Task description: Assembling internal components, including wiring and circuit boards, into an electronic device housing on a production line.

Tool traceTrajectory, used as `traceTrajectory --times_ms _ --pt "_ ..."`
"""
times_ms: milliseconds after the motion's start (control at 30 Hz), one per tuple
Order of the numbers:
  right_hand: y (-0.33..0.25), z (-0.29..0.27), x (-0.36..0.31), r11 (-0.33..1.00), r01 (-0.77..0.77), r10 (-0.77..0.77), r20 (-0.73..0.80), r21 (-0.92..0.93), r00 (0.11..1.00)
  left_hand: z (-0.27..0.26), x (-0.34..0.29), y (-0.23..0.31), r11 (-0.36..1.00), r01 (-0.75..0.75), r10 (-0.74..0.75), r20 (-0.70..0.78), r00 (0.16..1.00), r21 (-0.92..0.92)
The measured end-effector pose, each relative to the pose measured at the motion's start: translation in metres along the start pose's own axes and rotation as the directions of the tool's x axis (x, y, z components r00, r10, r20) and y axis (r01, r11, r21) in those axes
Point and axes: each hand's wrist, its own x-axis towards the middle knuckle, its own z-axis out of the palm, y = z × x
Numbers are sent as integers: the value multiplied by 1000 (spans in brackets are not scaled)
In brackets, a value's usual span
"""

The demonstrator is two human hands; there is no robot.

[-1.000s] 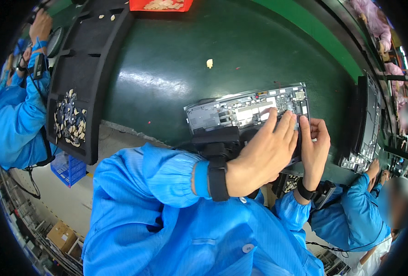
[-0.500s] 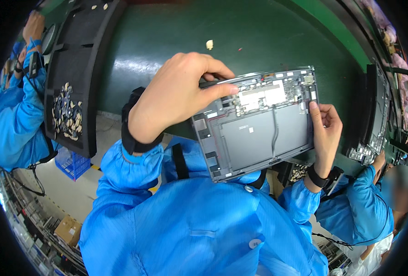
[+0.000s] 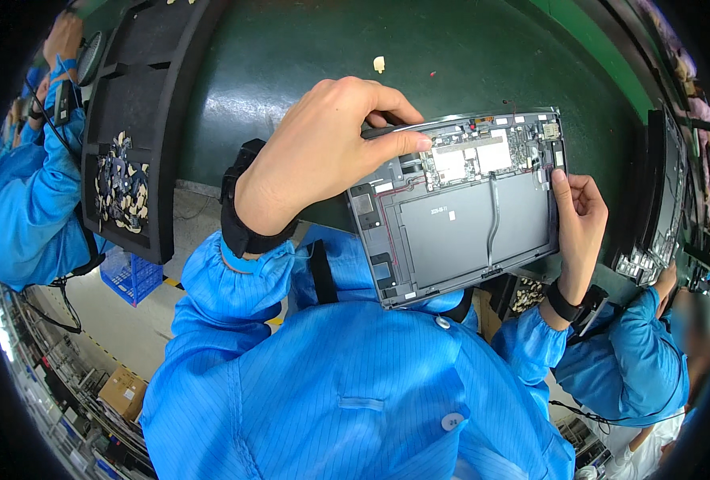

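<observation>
An opened tablet is held tilted in front of me, its insides facing up. A circuit board with silvery shields runs along its far side, and a large grey battery fills the near part. A grey ribbon cable crosses the battery. My left hand pinches the far left edge, thumb on the board side and fingers curled behind. My right hand grips the right edge, its thumb on top. The fingers beneath are partly hidden.
On the green table lies a small cream-coloured piece. To the left, a black tray holds a heap of small dark and cream parts. Black panels stand at the right. Co-workers' blue sleeves show at both sides.
The tablet and both my hands have shifted slightly to the right in the view. My grip on its left and right edges stays the same.
</observation>
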Motion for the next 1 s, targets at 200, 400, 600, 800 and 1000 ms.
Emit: traceTrajectory --times_ms 200,400,600,800,1000 --pt "6 -1 3 1000 3 -3 5 -10 1000 -2 0 3 1000 8 -8 0 1000 -1" --pt "8 -4 4 1000 -8 8 -21 1 1000 0 1 4 1000 13 -13 1 1000 -13" --pt "5 1 4 997 -32 32 -2 63 999 -2 0 10 1000 19 -18 -7 1000 20" --pt "-4 2 -1 997 -68 66 -56 -26 996 4 2 12 996 84 -83 -37 996 43" --pt "-1 4 -2 996 -61 54 -98 -70 994 13 7 20 984 127 -120 -62 991 122"
